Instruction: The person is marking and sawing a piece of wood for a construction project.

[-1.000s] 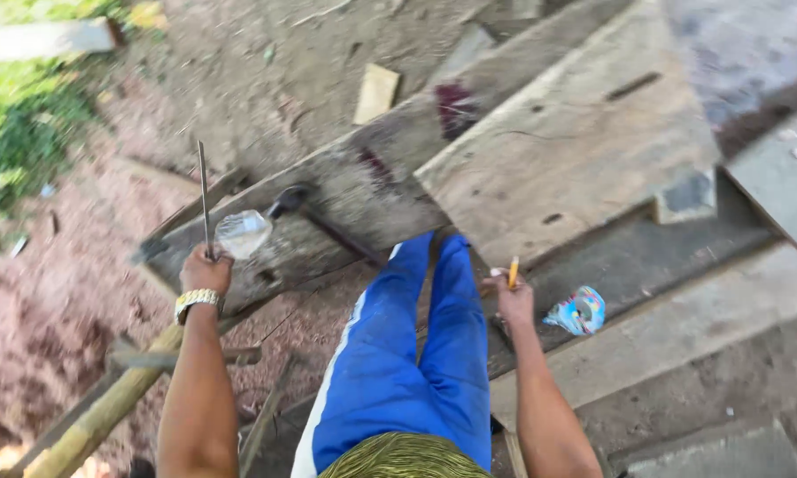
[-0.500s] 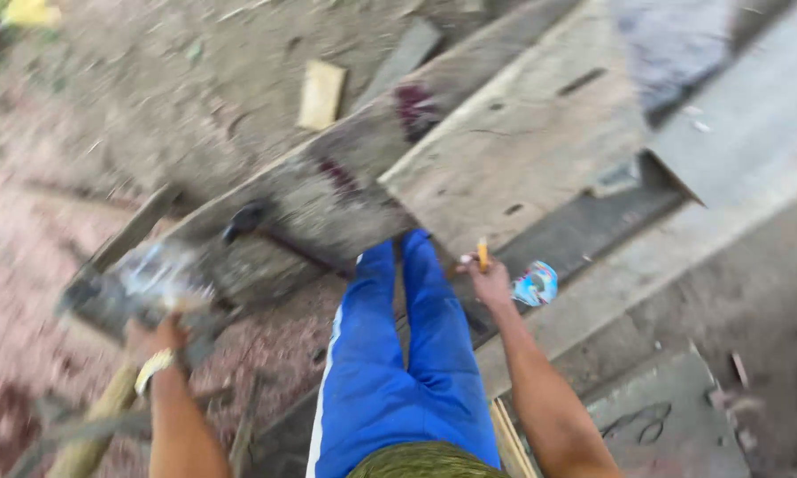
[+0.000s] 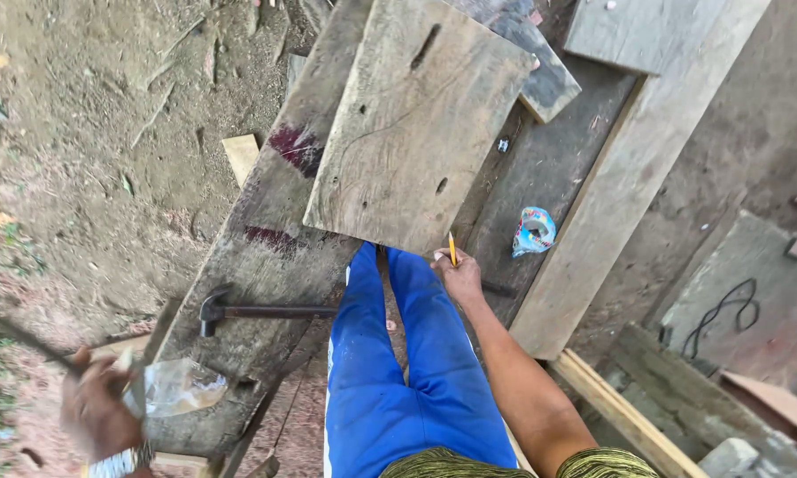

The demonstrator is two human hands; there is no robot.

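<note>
Right hand (image 3: 459, 276) clamped on pencil (image 3: 452, 249); left hand (image 3: 97, 409) clamped on thin rod (image 3: 27, 341) (blurred). Hammer (image 3: 266, 311) near plank edge (image 3: 239, 292): could get knocked off.

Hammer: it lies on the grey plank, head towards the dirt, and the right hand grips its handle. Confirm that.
Not quite. The hammer does lie on the grey plank with its head towards the dirt, but no hand is on it. The right hand holds a pencil and is apart from the handle. The head view shows this.
</note>
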